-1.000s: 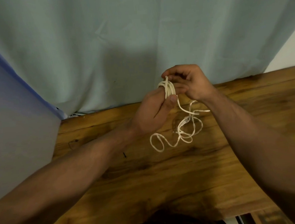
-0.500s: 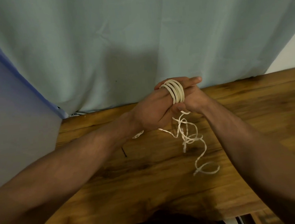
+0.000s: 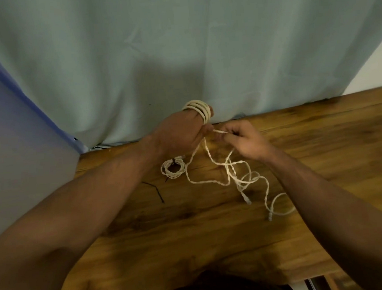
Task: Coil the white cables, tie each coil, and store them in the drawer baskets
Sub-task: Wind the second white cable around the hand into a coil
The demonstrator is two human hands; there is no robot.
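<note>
Holding: cable [image 3: 199,108] looped round fingers of your left hand [image 3: 180,134], frame centre, thumb clamping strand; your right hand [image 3: 242,138] pinches adjoining strand; slack sprawls on table [image 3: 333,138], centre right; tied coil [image 3: 173,169] below left hand.

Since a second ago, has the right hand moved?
Yes. The right hand has come down toward the person, off the curtain and over the table.

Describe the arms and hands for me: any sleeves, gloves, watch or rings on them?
Both are bare. The left hand and right hand wear no gloves, and no ring shows. The left forearm and right forearm are uncovered up to the frame edge: no sleeve, watch or band visible.
</note>
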